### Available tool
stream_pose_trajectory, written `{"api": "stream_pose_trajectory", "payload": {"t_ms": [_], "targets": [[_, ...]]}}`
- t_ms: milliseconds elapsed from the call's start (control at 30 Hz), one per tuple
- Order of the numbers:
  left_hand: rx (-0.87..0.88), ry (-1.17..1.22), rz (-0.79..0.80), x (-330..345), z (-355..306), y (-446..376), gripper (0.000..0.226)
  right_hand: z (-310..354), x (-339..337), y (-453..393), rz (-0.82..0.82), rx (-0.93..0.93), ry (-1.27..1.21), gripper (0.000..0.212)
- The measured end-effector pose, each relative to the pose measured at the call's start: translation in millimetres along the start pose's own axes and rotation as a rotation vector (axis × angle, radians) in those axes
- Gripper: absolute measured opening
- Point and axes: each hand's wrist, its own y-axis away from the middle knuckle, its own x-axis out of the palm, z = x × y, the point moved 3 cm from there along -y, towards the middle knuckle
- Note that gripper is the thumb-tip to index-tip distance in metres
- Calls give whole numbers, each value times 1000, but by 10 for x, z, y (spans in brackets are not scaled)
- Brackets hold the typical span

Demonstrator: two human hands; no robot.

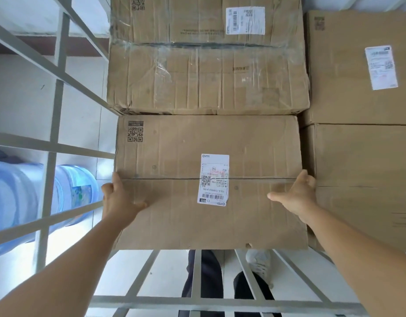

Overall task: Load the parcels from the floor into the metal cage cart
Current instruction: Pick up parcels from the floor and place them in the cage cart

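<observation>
A wide brown cardboard parcel [174,216] with a white shipping label lies inside the metal cage cart [53,138], nearest me. My left hand [119,200] grips its left edge, thumb on top. My right hand [298,195] holds its right edge, fingers wrapped over the side, thumb on top. Behind it lies a second, taped parcel [206,74] with a white label. To the right stand two more cardboard parcels, a far one [357,65] and a near one [362,179].
Grey cage bars run along the left side and across the front bottom [197,300]. A blue water bottle [18,202] lies outside the cage at the left. My legs and a grey shoe [259,264] show through the front bars on a light tiled floor.
</observation>
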Motion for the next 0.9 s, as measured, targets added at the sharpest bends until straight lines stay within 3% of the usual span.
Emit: {"api": "stream_pose_trajectory", "payload": {"t_ms": [400, 567, 700, 900], "targets": [[-4, -67, 18, 247, -6, -150, 113, -101, 203, -198, -88, 14, 103, 125], [-6, -226, 37, 234, -110, -107, 111, -48, 175, -179, -69, 33, 168, 122], [120, -416, 36, 200, -300, 77, 101, -24, 134, -41, -20, -20, 236, 115], [350, -553, 63, -11, -833, 518, 85, 145, -140, 446, -6, -277, 472, 100]]}}
